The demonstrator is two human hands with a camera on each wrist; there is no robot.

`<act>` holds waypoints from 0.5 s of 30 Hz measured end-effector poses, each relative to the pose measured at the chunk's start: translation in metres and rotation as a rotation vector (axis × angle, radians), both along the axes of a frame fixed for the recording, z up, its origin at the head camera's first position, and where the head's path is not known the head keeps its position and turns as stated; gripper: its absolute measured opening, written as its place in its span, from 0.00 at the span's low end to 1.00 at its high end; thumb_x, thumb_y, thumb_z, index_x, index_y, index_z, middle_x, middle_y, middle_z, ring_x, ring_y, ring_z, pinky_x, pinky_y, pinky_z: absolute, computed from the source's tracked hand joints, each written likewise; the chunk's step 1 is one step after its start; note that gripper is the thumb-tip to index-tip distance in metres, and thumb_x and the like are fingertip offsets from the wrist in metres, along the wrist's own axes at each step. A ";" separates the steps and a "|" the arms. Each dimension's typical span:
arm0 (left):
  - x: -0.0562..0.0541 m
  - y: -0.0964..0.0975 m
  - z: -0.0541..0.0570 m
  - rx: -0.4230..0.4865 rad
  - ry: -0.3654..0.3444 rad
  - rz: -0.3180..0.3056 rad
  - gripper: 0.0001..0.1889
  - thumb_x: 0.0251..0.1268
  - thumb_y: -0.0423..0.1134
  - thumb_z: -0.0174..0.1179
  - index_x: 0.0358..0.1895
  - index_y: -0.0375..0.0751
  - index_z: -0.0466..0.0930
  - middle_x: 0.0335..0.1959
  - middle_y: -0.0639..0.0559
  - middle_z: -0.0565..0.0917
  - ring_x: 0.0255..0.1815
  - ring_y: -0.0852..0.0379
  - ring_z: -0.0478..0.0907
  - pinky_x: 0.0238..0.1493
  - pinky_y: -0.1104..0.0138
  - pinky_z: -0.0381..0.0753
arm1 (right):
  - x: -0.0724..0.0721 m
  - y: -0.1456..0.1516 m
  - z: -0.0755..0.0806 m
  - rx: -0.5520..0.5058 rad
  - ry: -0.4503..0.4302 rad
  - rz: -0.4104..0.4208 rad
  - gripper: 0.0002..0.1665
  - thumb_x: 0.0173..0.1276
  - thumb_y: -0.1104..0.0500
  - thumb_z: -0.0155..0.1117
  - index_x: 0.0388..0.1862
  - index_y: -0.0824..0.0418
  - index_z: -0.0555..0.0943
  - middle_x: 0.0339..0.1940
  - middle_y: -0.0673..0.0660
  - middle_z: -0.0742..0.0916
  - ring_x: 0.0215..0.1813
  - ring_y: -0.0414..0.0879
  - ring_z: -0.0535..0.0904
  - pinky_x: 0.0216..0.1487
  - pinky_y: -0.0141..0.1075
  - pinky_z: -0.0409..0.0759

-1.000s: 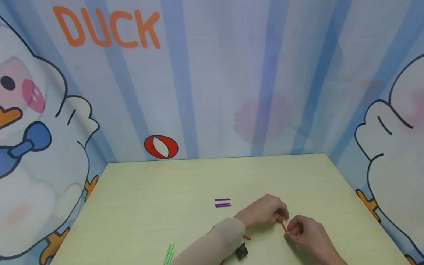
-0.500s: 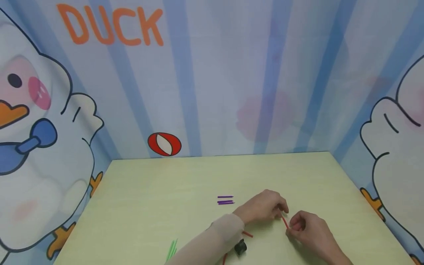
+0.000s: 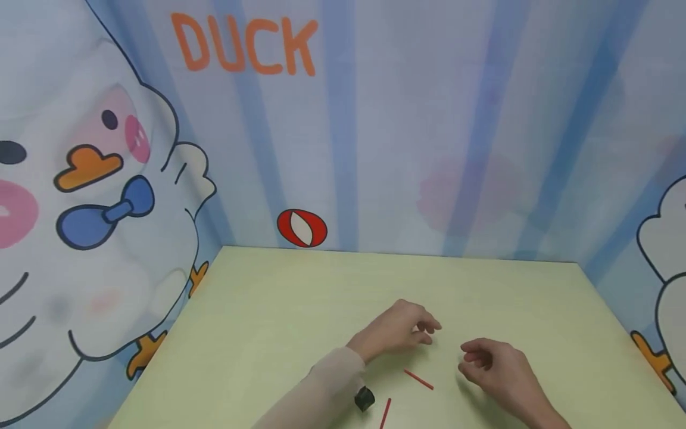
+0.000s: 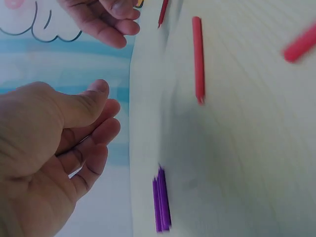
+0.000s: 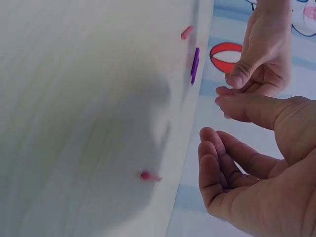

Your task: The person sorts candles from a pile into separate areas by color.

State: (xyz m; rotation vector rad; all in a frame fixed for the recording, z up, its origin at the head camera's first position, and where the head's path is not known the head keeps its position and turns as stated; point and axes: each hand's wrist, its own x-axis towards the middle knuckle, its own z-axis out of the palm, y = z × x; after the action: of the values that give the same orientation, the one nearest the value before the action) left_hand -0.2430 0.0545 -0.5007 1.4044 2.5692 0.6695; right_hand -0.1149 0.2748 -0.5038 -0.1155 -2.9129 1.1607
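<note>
My left hand [image 3: 402, 328] hovers over the table with loosely bent fingers and nothing between them. Facing it is my right hand [image 3: 501, 369], thumb and fingertips apart, also holding nothing. Between and below the hands, one slim red candle [image 3: 418, 379] lies slanted; a second red candle [image 3: 385, 413] lies nearer the front. The right wrist view shows another red candle [image 5: 149, 176] below the right hand, hidden behind that hand in the head view. Several purple candles [image 4: 161, 200] lie side by side, covered by the left hand in the head view.
A pale yellow-green table [image 3: 300, 298] runs back to a printed duck backdrop [image 3: 386, 119]. A small black piece [image 3: 364, 399] sits against the left sleeve [image 3: 332, 378].
Both hands have let go of the red candle they held and moved apart, the left drawing back leftward. The head view has turned left; the purple and green candles are now hidden from it.
</note>
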 end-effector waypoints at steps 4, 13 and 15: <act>0.007 -0.025 -0.006 0.024 -0.057 0.059 0.15 0.75 0.37 0.75 0.61 0.47 0.93 0.48 0.60 0.93 0.47 0.70 0.85 0.51 0.78 0.80 | 0.000 -0.010 -0.005 -0.006 0.016 0.058 0.15 0.65 0.59 0.84 0.50 0.59 0.92 0.39 0.45 0.93 0.39 0.38 0.87 0.43 0.33 0.85; 0.023 -0.048 -0.030 0.011 -0.041 0.051 0.12 0.67 0.38 0.81 0.52 0.47 0.97 0.43 0.64 0.94 0.41 0.76 0.80 0.47 0.82 0.77 | -0.007 -0.035 -0.023 0.023 0.022 0.244 0.13 0.62 0.59 0.87 0.43 0.57 0.91 0.33 0.42 0.89 0.36 0.33 0.82 0.40 0.32 0.83; 0.026 -0.049 -0.033 0.012 -0.058 0.059 0.13 0.66 0.39 0.82 0.52 0.47 0.97 0.42 0.64 0.93 0.41 0.76 0.79 0.48 0.81 0.77 | -0.009 -0.040 -0.024 0.033 -0.007 0.235 0.12 0.63 0.59 0.87 0.41 0.56 0.91 0.33 0.41 0.88 0.36 0.34 0.81 0.40 0.32 0.82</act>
State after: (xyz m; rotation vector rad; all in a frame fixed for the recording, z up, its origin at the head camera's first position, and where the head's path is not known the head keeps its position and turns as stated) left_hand -0.2170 0.0050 -0.5338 1.2977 2.5749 0.7241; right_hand -0.1236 0.2343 -0.5278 0.2291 -3.0141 1.1384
